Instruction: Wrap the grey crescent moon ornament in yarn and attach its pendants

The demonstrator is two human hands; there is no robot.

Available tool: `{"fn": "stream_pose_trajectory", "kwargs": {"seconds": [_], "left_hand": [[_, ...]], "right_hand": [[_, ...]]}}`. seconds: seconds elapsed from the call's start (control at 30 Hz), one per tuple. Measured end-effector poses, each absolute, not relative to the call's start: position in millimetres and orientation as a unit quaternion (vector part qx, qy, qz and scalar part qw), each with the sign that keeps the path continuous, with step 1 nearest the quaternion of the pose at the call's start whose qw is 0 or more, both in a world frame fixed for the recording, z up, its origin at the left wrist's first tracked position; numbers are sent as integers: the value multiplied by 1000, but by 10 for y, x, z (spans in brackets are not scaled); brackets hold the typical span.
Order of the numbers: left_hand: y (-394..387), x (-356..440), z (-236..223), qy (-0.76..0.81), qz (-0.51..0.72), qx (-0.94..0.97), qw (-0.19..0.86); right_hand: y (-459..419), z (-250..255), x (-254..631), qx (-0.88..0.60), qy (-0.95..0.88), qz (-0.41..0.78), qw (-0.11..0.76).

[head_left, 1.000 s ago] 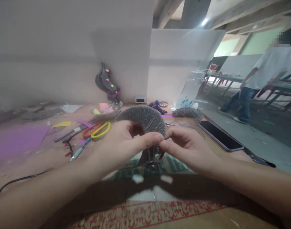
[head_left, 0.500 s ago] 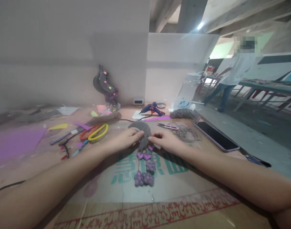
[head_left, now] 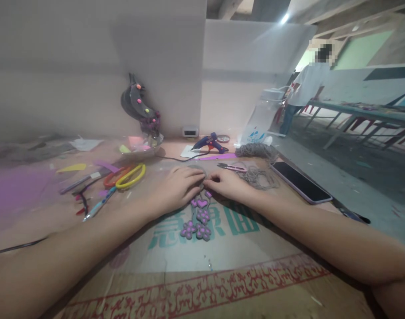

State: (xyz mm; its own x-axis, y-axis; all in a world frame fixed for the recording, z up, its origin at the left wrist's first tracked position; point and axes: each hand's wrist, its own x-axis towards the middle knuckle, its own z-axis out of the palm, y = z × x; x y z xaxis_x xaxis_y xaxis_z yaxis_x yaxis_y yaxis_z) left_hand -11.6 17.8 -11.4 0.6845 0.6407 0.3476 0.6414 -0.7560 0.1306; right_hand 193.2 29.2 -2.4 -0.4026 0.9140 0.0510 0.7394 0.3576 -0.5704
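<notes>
A grey rounded felt piece [head_left: 200, 169] lies mostly hidden under my left hand [head_left: 182, 185], whose fingers stretch flat across it. My right hand [head_left: 224, 182] meets its right edge, thumb and forefinger pinched there; the fingertips are partly hidden. Below the hands hang strands with purple hearts [head_left: 201, 204] and grey flower or paw shapes with purple spots [head_left: 203, 232], resting on the printed cardboard [head_left: 222, 261]. Just beyond my right hand are pink-handled thread snips [head_left: 234, 167] and loose grey yarn [head_left: 260, 177].
A blue glue gun [head_left: 211, 143] stands at the back. Yellow-and-orange-handled scissors [head_left: 131, 176] and a light-blue pen [head_left: 99, 204] lie left. A phone [head_left: 300, 182] is right. A grey crescent ornament [head_left: 136, 102] stands by the wall. Another person [head_left: 307, 84] is beyond the table.
My left hand has slid over the grey felt piece and flattened, covering more of it. The hanging flower shapes now face up. The person behind has moved away and the view has shifted.
</notes>
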Motion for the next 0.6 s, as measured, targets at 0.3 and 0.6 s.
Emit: {"fn": "stream_pose_trajectory", "kwargs": {"seconds": [0.3, 0.6], "left_hand": [[246, -157, -71, -339, -148, -929, -25], [452, -144, 116, -333, -135, -929, -88]], "right_hand": [[313, 184, 2146, -475, -831, 249, 146], [250, 222, 2232, -431, -864, 225, 130]]}}
